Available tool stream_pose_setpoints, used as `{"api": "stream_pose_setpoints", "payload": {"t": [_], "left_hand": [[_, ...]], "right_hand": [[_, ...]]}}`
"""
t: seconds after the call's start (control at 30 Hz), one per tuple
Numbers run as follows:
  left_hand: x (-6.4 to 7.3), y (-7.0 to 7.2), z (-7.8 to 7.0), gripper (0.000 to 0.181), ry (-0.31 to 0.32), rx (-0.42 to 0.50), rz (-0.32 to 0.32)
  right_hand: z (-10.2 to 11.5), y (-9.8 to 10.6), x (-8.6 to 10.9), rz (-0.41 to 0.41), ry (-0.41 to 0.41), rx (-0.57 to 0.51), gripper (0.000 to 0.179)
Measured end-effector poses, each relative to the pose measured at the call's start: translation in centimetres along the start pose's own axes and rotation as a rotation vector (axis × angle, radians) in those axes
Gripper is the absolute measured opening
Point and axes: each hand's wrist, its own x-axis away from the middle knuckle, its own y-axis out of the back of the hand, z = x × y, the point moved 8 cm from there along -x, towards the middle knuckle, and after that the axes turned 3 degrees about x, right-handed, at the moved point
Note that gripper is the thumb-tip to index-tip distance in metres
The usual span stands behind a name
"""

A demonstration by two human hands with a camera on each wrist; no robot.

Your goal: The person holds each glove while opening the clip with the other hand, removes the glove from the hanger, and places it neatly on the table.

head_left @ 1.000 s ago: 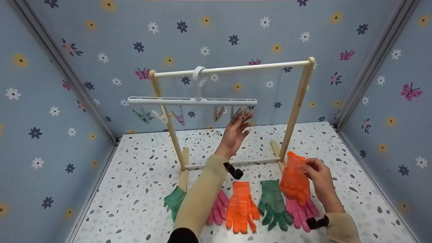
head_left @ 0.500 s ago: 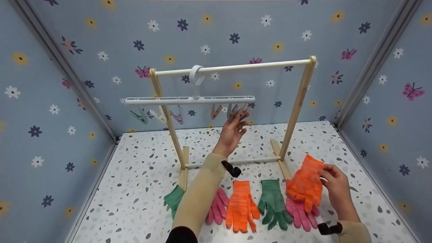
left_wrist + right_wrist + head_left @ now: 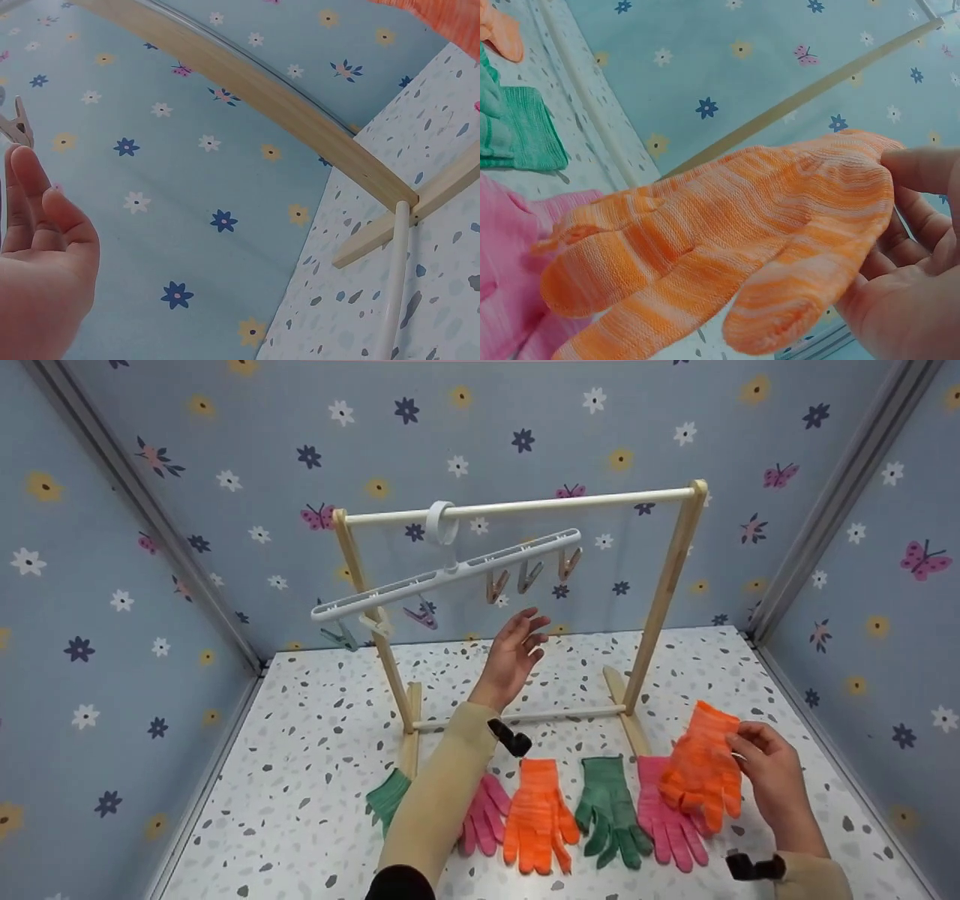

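Note:
At the right, my right hand (image 3: pixel 772 772) pinches an orange knit glove (image 3: pixel 705 765) by its cuff edge, the glove's fingers hanging over a pink glove (image 3: pixel 671 825). In the right wrist view the orange glove (image 3: pixel 727 225) fills the middle, thumb and fingers (image 3: pixel 922 169) at its edge. My left hand (image 3: pixel 512 656) is raised below the white clip hanger (image 3: pixel 450 575), holding nothing, fingers loosely bent. Small clothespins dangle from the hanger, among them a brown one (image 3: pixel 495 586), a grey one (image 3: pixel 529 577) and a tan one (image 3: pixel 568 564). The hanger tilts, its right end higher.
A wooden rack with a white top rod (image 3: pixel 570 505) carries the hanger. On the speckled table (image 3: pixel 300 780) lie another orange glove (image 3: pixel 538 817), a green glove (image 3: pixel 611 810), a second pink glove (image 3: pixel 486 817) and a green one (image 3: pixel 388 799) partly behind my left arm. Flowered walls enclose the table.
My left hand has come away from the clothespins, and the hanger has swung, right end up. My right hand has moved right with the orange glove.

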Motion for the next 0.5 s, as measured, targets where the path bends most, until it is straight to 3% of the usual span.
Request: {"api": "stream_pose_setpoints", "payload": {"t": [0.23,0.5], "left_hand": [[1.0,1.1,0.5,0.02,0.043,-0.052,0.022],[2.5,2.8,0.3,0.018,0.088,-0.148,-0.01]], "right_hand": [[0.5,1.7,-0.2,-0.03,0.004,-0.022,0.017],[-0.1,3.9,0.1,-0.018,-0.05,-0.097,0.011]]}}
